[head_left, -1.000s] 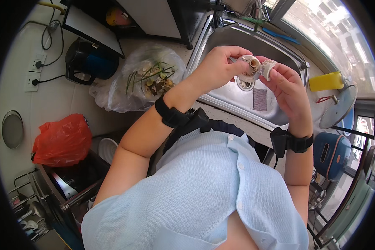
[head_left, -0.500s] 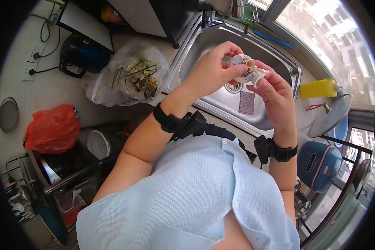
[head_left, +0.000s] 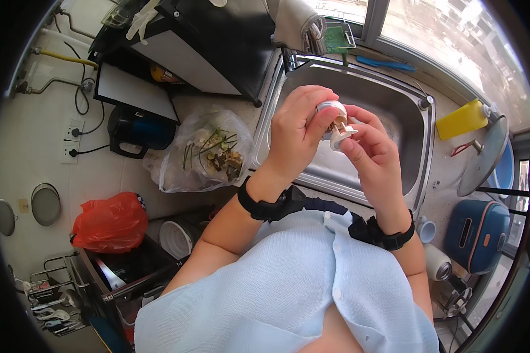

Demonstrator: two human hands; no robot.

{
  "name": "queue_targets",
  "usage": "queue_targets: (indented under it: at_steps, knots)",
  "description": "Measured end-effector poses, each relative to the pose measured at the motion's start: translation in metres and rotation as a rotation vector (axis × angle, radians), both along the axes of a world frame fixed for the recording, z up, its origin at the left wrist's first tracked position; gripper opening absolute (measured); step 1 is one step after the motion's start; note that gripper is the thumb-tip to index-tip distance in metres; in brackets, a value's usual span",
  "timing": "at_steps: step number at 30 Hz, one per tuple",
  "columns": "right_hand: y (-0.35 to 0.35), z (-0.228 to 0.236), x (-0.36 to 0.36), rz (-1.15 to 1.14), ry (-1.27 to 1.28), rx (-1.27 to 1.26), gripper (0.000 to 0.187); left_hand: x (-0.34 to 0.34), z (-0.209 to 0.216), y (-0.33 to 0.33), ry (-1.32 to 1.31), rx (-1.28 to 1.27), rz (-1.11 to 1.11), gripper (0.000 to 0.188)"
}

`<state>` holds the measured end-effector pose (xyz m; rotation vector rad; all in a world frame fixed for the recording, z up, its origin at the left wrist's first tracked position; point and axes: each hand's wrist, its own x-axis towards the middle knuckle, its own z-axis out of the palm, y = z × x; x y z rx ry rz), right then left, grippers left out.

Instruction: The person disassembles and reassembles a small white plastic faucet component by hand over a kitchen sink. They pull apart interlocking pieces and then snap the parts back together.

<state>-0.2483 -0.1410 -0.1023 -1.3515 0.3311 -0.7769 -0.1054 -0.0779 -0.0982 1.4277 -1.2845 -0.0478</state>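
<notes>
Over the near part of the steel sink (head_left: 421,170), both my hands are raised close together. My left hand (head_left: 297,126) is closed around a white round plastic part (head_left: 335,106) with a hollow, detailed inside; its exact kind I cannot make out. Between thumb and fingers, my right hand (head_left: 374,147) pinches a smaller white plastic piece (head_left: 339,140) with a rounded end and a thin stem. The two pieces meet or nearly meet; whether they are joined is unclear. My fingers cover much of both.
A clear bag of vegetable scraps (head_left: 215,156) sits left of the sink, beside a dark blue kettle (head_left: 141,130). A red plastic bag (head_left: 112,223) lies farther left. Rightward are a yellow bottle (head_left: 462,119), a glass lid (head_left: 483,159) and a blue appliance (head_left: 476,235).
The head view has shifted, so the surroundings sit lower. My hands have turned the white part, hiding its inner face more, and my right hand has come nearer to my left.
</notes>
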Motion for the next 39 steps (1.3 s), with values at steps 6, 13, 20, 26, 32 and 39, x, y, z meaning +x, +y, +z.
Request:
queue_targets:
  at_steps: [6,13,20,26,32,39]
  knots:
    - [0.007,-0.001,0.006,-0.028,0.053,-0.054,0.011,0.007,-0.002,0.004,-0.030,-0.043,0.028,0.020]
    - [0.003,0.006,0.008,-0.002,0.034,-0.083,0.009,0.011,-0.005,0.010,0.234,0.043,-0.091,0.034]
    - [-0.004,0.010,0.004,-0.083,0.082,-0.201,0.011,0.004,-0.003,0.010,0.453,0.112,-0.152,0.044]
    - [0.001,0.026,0.006,-0.117,0.114,-0.408,0.011,0.005,-0.003,0.009,0.281,0.081,-0.121,0.045]
    - [-0.007,0.018,0.006,-0.075,0.092,-0.267,0.011,-0.002,0.010,0.015,0.186,0.059,-0.104,0.048]
    - [-0.010,0.019,0.007,-0.049,0.118,-0.241,0.013,-0.005,0.016,0.016,0.052,0.050,-0.076,0.044]
